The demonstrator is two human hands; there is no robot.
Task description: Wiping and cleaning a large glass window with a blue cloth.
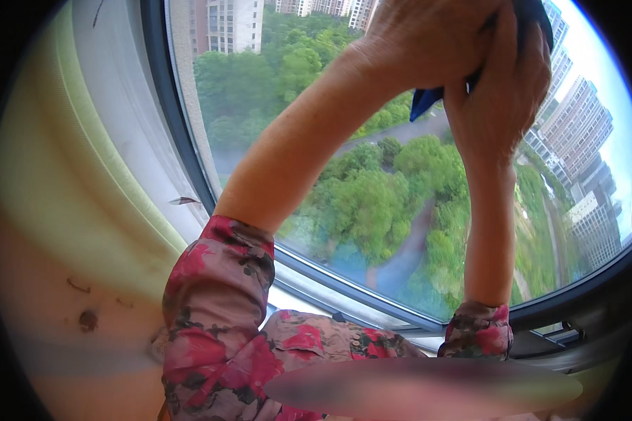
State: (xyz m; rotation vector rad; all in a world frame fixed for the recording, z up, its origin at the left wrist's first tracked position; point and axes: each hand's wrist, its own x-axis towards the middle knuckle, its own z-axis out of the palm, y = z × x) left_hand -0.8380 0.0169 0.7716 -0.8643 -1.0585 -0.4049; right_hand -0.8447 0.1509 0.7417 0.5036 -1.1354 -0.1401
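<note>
High in the view, both my hands come together in front of the window glass. My left hand reaches up from the left, and its fingers are partly hidden behind my right hand. Between them is a bunched dark blue cloth; one pointed corner hangs out below my left hand, and more of it shows above my right fingers. Both hands are closed on this cloth. Whether it presses on the glass I cannot tell.
A dark window frame borders the pane at the left and below. A pale yellow-green curtain hangs at the left. At the lower right is a dark window handle or latch. Trees and tall buildings stand outside.
</note>
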